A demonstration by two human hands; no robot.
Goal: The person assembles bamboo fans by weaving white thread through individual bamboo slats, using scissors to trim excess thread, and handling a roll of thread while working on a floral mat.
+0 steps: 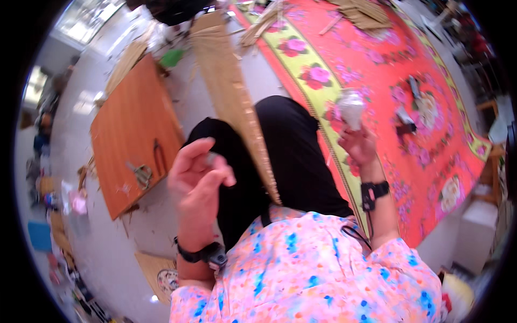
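My left hand [199, 180] is raised in front of my left knee, fingers loosely bent and thumb apart from them. A small grey spot shows at its fingers, too blurred to name. My right hand [360, 145], over the edge of the floral mat, has its fingers around the lower end of a whitish, shiny, see-through thing [351, 107], wide at the top like a cup or wrapped bulb. A long tan strip [229, 91] with a shiny edge runs from the far side down between my knees to my lap; neither hand touches it.
To the left, an orange-brown wooden board [126, 129] carries scissors [141, 174] and dark-handled pliers [158, 156]. A red and yellow floral mat [371, 183] covers the right side, with tan strips [361, 13] at its far end and a small metal tool [413, 88]. A green scrap [172, 58] lies beyond the board.
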